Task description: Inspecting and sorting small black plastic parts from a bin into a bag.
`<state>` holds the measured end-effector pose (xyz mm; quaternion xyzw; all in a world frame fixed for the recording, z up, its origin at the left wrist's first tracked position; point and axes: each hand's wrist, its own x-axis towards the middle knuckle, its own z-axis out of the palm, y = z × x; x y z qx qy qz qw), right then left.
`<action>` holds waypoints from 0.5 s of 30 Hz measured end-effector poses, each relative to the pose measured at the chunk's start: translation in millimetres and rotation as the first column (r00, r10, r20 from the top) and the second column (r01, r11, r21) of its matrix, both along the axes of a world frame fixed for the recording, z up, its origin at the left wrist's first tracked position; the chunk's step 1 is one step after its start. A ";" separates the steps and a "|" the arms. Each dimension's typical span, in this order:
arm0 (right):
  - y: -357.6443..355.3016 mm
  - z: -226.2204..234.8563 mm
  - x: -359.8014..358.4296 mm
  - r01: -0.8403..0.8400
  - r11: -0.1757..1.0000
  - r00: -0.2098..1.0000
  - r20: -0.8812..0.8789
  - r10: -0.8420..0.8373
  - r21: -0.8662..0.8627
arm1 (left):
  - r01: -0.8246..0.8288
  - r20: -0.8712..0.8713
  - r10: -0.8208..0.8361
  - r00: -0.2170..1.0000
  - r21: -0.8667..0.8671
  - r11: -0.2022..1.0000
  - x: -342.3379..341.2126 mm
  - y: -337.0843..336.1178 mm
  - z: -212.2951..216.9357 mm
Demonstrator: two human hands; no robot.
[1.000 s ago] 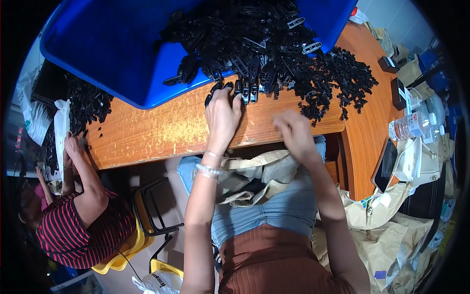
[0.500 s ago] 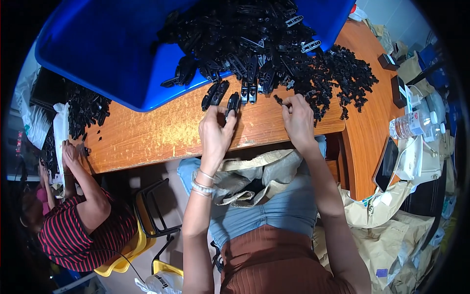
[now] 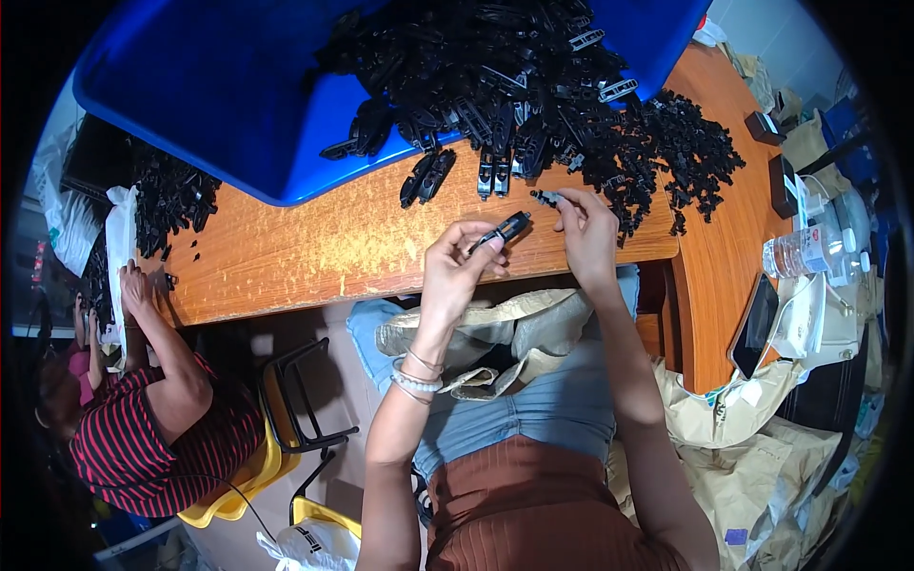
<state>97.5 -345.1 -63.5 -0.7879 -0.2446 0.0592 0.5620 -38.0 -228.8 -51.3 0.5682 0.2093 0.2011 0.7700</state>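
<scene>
The left hand (image 3: 457, 265), its fingers (image 3: 494, 246) pinching a black case (image 3: 515, 226), had come nearer the right hand (image 3: 590, 236), which pinched a small dark piece (image 3: 544, 198), still apart.

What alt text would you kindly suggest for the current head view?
A person's left hand holds a long black part and the right hand a small dark piece at a wooden table, before a blue bin heaped with black parts. A co-worker sits at left.
</scene>
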 end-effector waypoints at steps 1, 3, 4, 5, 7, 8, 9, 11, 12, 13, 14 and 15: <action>-0.3 -1.7 0.0 -0.001 1.000 1.000 0.000 0.001 0.000 | 0.001 0.004 -0.001 1.000 -0.016 1.000 3.1 -1.6 -0.3; -1.6 -3.1 -0.9 0.027 0.995 0.996 -0.091 -0.019 0.093 | 0.000 -0.016 0.000 1.000 -0.018 1.000 4.7 -3.3 2.9; -2.2 -1.6 -3.1 0.029 0.995 0.996 -0.092 -0.021 0.092 | -0.001 -0.036 0.000 0.999 -0.021 1.000 5.6 -3.6 4.5; -3.3 0.6 -6.7 0.015 0.973 0.989 -0.149 0.020 0.229 | 0.002 -0.037 -0.002 0.999 -0.021 1.000 5.4 -3.4 4.8; -6.4 10.5 -14.6 0.008 0.932 0.977 -0.203 0.070 0.361 | 0.019 0.026 -0.018 1.000 -0.051 0.999 1.0 -2.8 5.0; -8.7 16.5 -18.0 -0.089 0.905 0.969 -0.175 0.176 0.416 | 0.019 0.023 -0.017 1.000 -0.052 0.998 -1.1 -3.2 6.2; -10.4 20.2 -21.2 -0.185 0.864 0.950 -0.140 0.280 0.467 | 0.022 0.009 -0.021 1.000 -0.033 0.999 -3.4 -4.2 9.5; -10.8 21.5 -27.2 -0.250 0.872 0.948 -0.076 0.309 0.422 | 0.022 -0.008 -0.022 1.000 -0.013 1.000 -8.0 -3.2 13.3; -11.0 21.8 -29.0 -0.310 0.876 0.941 -0.008 0.337 0.370 | 0.071 -0.030 -0.070 0.997 0.054 0.996 -10.0 -1.7 14.5; -10.9 21.1 -29.9 -0.325 0.880 0.940 0.021 0.339 0.345 | 0.121 -0.056 -0.115 0.992 0.119 0.985 -11.5 -1.2 15.6; -11.2 23.2 -31.5 -0.326 0.880 0.940 0.020 0.340 0.344 | 0.121 -0.057 -0.114 0.992 0.118 0.986 -12.4 -1.7 16.7; -11.0 26.5 -33.6 -0.323 0.887 0.942 0.018 0.336 0.331 | 0.119 -0.050 -0.115 0.992 0.102 0.988 -13.6 -1.9 17.3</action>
